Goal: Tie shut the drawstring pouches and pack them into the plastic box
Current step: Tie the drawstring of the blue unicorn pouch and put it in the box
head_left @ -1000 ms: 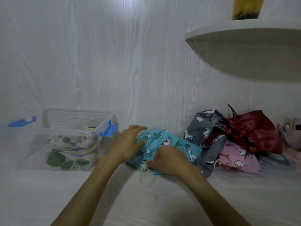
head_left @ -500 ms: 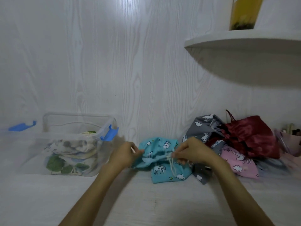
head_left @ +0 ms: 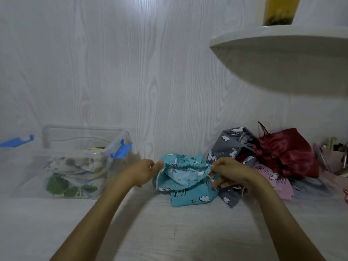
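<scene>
The teal pouch (head_left: 188, 178) lies on the white table (head_left: 169, 232) at the centre of the view, its gathered mouth stretched sideways between both hands. The left hand (head_left: 142, 171) has its grip pinched on the mouth's left end, where a pale cord (head_left: 157, 178) loops down at about 7 o'clock from the fingertips. The right hand (head_left: 228, 172) pinches the mouth's right end, at 3 o'clock from the pouch; whether it has cord, hem or both between the fingers is too small to tell.

The pouch looks like thin printed cotton: light, limp, no shape of its own, likely to sag and fold wherever it is not held. The cord is the place to take hold, close to where it leaves the hem channel, so a pull gathers the mouth and does not just drag the cloth.

At 9 o'clock stands the clear plastic box (head_left: 120, 142), open, with folded pouches already inside. At 3 o'clock, a heap waits: a grey pouch (head_left: 227, 146), a dark red satin pouch (head_left: 286, 153), likely slippery, and a pink pouch (head_left: 275, 178).
</scene>
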